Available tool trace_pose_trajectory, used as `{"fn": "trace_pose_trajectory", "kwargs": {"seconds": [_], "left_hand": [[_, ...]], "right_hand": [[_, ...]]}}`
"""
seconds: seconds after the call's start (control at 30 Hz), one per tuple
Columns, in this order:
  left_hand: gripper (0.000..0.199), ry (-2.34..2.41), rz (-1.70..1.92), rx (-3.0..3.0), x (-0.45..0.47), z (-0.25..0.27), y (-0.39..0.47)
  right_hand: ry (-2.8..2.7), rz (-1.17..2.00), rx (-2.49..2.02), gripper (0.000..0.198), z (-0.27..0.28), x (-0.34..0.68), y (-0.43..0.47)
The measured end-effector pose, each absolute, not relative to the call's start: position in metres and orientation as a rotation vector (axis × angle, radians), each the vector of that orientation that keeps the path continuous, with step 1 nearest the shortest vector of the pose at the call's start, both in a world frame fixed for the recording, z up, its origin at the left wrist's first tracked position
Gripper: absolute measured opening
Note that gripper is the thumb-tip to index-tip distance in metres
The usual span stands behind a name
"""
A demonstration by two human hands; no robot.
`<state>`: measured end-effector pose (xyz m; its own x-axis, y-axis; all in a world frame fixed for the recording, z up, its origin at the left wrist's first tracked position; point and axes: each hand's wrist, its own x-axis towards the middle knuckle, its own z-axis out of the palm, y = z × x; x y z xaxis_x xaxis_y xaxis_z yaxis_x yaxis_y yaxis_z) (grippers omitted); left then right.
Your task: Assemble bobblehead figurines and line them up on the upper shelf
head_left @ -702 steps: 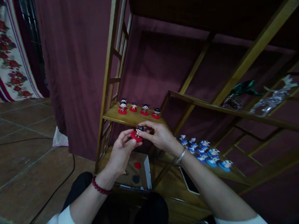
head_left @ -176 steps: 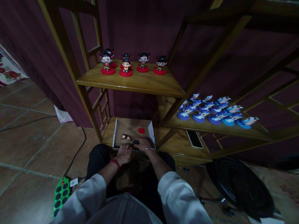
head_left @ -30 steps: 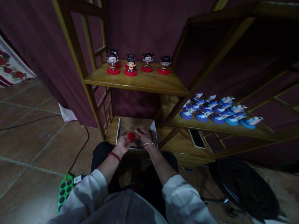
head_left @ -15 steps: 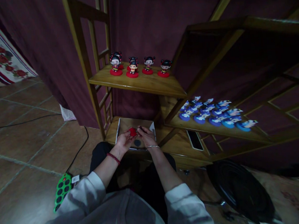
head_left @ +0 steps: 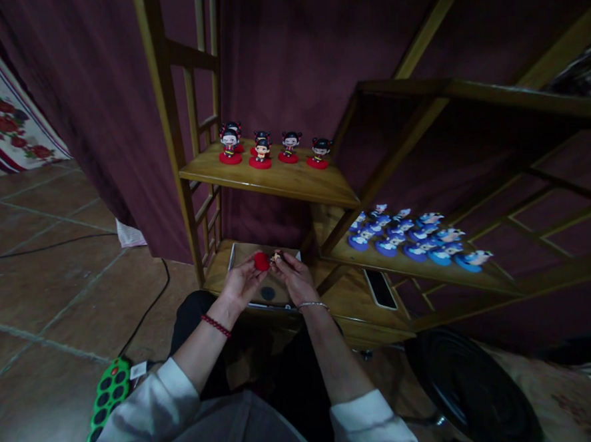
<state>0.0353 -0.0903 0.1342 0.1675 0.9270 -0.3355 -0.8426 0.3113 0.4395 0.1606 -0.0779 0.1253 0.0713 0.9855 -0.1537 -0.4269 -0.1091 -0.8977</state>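
Head view: left fingers (head_left: 252, 271) pinch red base (head_left: 261, 262), right fingers (head_left: 284, 264) figure top (head_left: 277, 255) (above box rim (head_left: 233, 257)).

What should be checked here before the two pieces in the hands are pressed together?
1. Red base held in left hand: ok.
2. Small figure piece pinched in right hand: ok, though tiny and partly hidden.
3. Pieces side by side, lined up: cannot tell.
4. Hands above the open box, so a drop would land inside: ok.
5. Dark disc lying in the box, out of the hands: ok.
6. Free space on the upper shelf in front of the red-based figures: ok.
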Motion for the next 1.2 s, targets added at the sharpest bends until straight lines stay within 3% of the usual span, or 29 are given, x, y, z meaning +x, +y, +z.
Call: {"fn": "trace_pose_trajectory", "kwargs": {"seconds": [1.2], "left_hand": [[0.014,0.494,1.328,0.345,0.038,0.166,-0.104]], "right_hand": [[-1.211,1.184,-1.115,0.039,0.180,0.168,-0.085]]}}
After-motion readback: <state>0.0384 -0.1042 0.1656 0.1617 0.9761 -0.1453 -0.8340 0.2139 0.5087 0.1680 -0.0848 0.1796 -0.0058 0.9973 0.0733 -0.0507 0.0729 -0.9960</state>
